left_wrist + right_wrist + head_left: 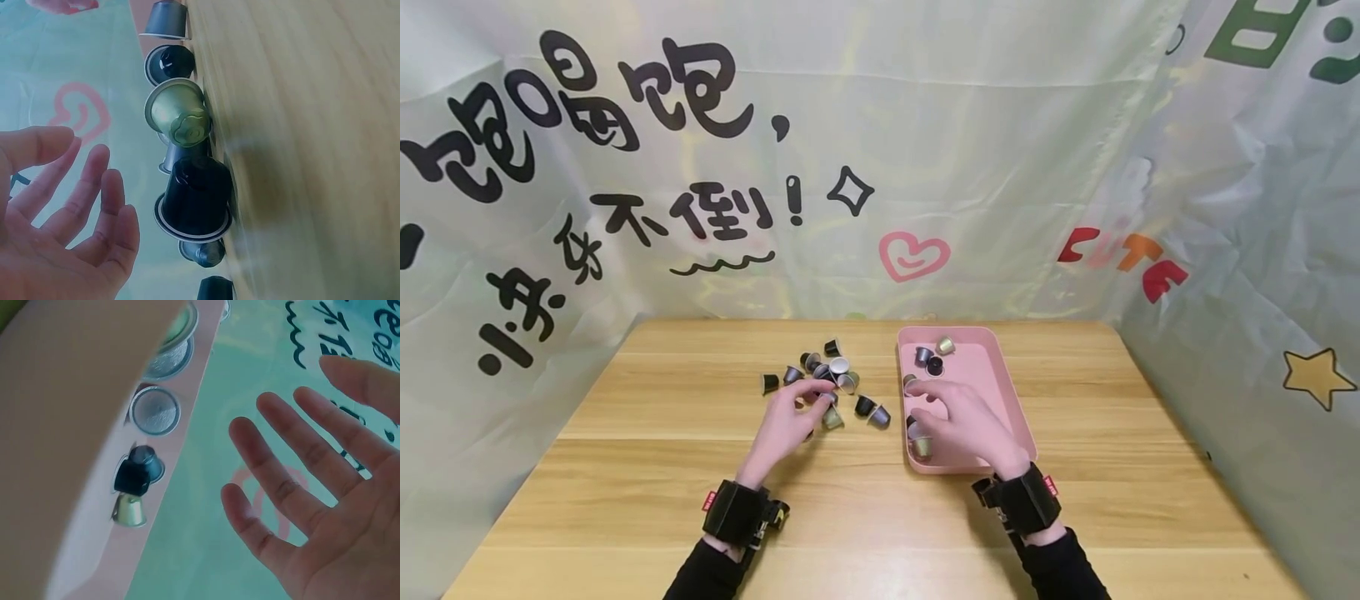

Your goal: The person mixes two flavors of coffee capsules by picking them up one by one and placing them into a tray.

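We've the L hand (788,423) by a cluster of small, shiny, cup-shaped capsules in black, purple & pale green (838,365) on the light wood-grain tabletop (625,467); fingers loosely bent, nothing held. Our R hand (966,423) is over the pink, rectangular, round-cornered tray (972,360), fingers spread, also w/o hold. More caps (945,345) sit in tray, mostly L side.

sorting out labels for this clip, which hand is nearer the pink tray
The right. The right hand is over the pink tray; the left hand is off to its left, by the loose capsules.
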`<state>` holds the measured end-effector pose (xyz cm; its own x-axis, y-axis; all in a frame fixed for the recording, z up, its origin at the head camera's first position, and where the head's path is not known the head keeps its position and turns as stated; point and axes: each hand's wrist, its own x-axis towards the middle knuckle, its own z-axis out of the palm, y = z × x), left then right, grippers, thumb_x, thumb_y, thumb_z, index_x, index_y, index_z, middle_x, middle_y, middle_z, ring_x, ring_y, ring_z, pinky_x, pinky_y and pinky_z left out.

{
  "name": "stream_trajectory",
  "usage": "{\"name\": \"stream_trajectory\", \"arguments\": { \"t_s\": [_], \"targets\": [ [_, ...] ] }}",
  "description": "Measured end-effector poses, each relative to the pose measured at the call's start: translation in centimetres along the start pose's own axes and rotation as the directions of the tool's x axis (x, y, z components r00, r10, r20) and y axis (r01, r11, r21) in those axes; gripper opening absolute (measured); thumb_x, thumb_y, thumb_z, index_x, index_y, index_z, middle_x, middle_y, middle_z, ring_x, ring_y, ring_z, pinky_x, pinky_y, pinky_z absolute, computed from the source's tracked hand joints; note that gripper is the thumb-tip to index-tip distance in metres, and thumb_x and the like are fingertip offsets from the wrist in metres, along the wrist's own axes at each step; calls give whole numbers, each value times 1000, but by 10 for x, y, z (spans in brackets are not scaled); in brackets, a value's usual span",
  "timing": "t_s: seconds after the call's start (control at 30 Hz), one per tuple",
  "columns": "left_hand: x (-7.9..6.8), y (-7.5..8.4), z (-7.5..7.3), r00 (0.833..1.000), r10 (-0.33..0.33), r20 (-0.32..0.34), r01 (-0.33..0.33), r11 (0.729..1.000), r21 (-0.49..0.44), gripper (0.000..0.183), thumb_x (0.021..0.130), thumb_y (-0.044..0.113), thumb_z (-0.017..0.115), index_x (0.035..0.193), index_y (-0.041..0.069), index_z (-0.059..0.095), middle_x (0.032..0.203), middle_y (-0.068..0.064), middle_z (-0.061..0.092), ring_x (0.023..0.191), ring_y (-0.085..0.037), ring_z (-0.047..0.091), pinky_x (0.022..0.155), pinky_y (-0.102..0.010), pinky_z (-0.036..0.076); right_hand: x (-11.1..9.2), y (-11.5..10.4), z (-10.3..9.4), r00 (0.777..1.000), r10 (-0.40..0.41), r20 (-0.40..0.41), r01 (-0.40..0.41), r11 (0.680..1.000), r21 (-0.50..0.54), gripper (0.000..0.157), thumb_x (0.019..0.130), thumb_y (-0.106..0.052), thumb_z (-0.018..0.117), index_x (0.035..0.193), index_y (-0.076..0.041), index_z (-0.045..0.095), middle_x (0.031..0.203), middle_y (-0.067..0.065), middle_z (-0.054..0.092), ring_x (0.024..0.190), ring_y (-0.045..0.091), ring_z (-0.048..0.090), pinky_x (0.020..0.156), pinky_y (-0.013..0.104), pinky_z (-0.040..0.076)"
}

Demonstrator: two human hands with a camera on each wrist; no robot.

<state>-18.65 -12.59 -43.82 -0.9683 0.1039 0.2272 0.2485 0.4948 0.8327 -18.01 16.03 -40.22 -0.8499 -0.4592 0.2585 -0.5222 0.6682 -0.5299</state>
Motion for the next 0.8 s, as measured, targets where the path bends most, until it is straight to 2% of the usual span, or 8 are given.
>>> {"name": "stream_trajectory", "arguments": {
  "t_s": [0.13,0.23,0.43,0.63,0.8],
  "targets": [
    [0,0,0,1000,-6,5,6,1000,-1,23,93,11,69,115,9,73,107,-7,74,95,-18,62,91,-51,51,7,-6,3,996,-53,73,59,995,-79,29,94,-20,68,122,-13,69,122,4,73,116,24,68,98,43,55],
    [0,-1,-1,1000,-6,0,6,1000,-3,23,93,11,69,116,8,73,105,-6,73,95,-17,61,89,-45,51,13,-12,4,985,-90,147,107,987,-118,31,95,-19,67,124,-9,68,123,7,72,118,26,66,99,44,53],
    [0,-1,-3,1000,-9,4,9,1000,-10,23,93,11,69,115,9,73,102,-5,72,95,-17,61,87,-38,47,25,-20,10,961,-122,249,157,980,-126,32,96,-19,67,126,-8,68,124,9,72,112,27,65,99,43,50],
    [0,-2,-6,1000,16,-12,-16,1000,4,23,93,10,68,116,7,73,102,-6,74,95,-19,62,85,-38,48,36,-27,14,940,-71,333,133,977,-166,35,96,-23,67,129,-11,68,127,8,71,112,27,61,98,45,46],
    [1,-3,-7,1000,20,-8,-20,1000,16,23,94,12,68,117,8,73,103,-5,74,96,-19,63,86,-39,49,42,-30,18,928,-16,372,104,970,-218,38,95,-24,67,132,-12,67,128,9,71,111,29,58,97,46,44]
  ]
}}
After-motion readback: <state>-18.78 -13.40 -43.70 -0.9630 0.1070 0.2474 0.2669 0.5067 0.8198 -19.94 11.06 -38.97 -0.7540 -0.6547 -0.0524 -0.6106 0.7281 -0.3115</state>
